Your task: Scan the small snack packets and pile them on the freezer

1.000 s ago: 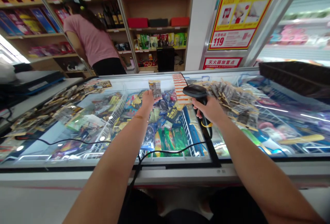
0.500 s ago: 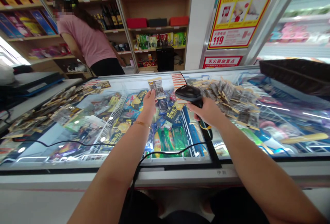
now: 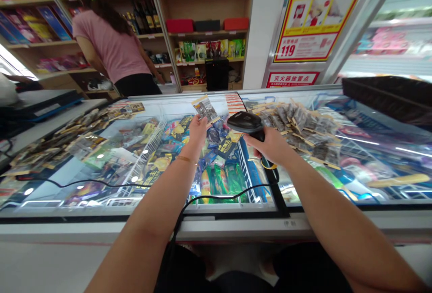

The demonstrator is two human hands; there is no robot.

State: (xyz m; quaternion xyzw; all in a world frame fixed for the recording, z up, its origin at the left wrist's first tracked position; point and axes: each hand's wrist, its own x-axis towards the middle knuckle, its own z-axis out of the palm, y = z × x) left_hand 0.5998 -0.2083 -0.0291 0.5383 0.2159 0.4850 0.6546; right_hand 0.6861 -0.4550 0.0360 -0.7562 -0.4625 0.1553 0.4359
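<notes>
My left hand (image 3: 198,128) is closed on the lower edge of a small flat snack packet (image 3: 206,107) with clear and tan parts, held tilted above the freezer's glass top (image 3: 216,214). In my right hand (image 3: 270,144) is a black barcode scanner (image 3: 245,122), gripped by its handle, its head pointing left toward the packet. The scanner and packet are apart. A black cord (image 3: 229,197) loops from the scanner across the glass. Beyond the scanner lies a strip of orange-and-white striped labels (image 3: 234,103). Right of my right hand is a heap of similar packets (image 3: 297,124).
More packets (image 3: 50,142) lie spread on the left glass. Wire baskets of bagged frozen goods (image 3: 219,180) show beneath. A dark tray (image 3: 388,99) sits at the right. Behind the freezer, a person in a pink top (image 3: 111,47) stands by the shelves (image 3: 202,9).
The packet in my left hand has tilted and turned, its upper end leaning left. The scanner has shifted very slightly left. The person behind has moved a little.
</notes>
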